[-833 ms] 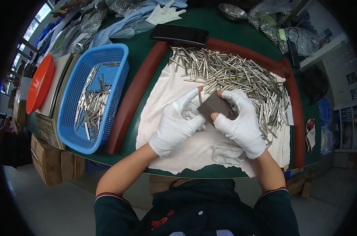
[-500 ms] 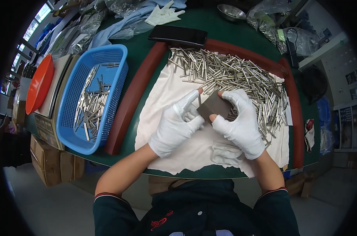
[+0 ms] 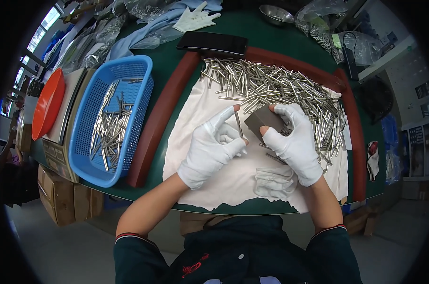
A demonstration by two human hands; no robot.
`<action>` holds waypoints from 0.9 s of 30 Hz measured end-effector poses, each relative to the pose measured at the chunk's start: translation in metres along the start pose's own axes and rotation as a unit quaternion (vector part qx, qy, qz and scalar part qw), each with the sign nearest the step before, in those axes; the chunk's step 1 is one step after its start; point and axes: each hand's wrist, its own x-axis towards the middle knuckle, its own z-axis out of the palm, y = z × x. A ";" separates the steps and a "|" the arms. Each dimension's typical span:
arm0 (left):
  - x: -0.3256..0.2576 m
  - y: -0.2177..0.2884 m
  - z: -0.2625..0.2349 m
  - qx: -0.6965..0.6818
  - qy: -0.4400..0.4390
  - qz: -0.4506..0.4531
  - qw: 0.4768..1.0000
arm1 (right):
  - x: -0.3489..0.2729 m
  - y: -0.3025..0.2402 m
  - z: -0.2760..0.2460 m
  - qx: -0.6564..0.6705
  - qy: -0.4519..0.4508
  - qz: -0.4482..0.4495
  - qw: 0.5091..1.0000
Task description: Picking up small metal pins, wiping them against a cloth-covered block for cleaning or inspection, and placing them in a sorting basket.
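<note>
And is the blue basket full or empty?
Neither: the basket is partly filled. Metal rods lie in a loose heap inside, but blue bottom shows around them and its rim stands above them.

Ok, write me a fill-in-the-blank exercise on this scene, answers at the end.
1. The left hand holds a rod; the block is in the ____ hand.
2. Both worn gloves are ____ in colour.
3. The colour of the basket is ____.

Missing words: right; white; blue.
</note>
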 end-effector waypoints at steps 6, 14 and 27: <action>0.000 0.000 -0.002 0.020 0.001 -0.010 1.000 | 0.002 -0.002 -0.002 0.018 -0.015 0.012 1.000; -0.002 -0.007 -0.001 0.054 -0.006 0.023 0.998 | -0.001 -0.002 0.001 -0.043 -0.040 -0.056 0.997; -0.002 -0.018 -0.005 0.137 -0.013 0.132 0.982 | 0.000 -0.003 -0.002 -0.058 -0.031 -0.064 0.996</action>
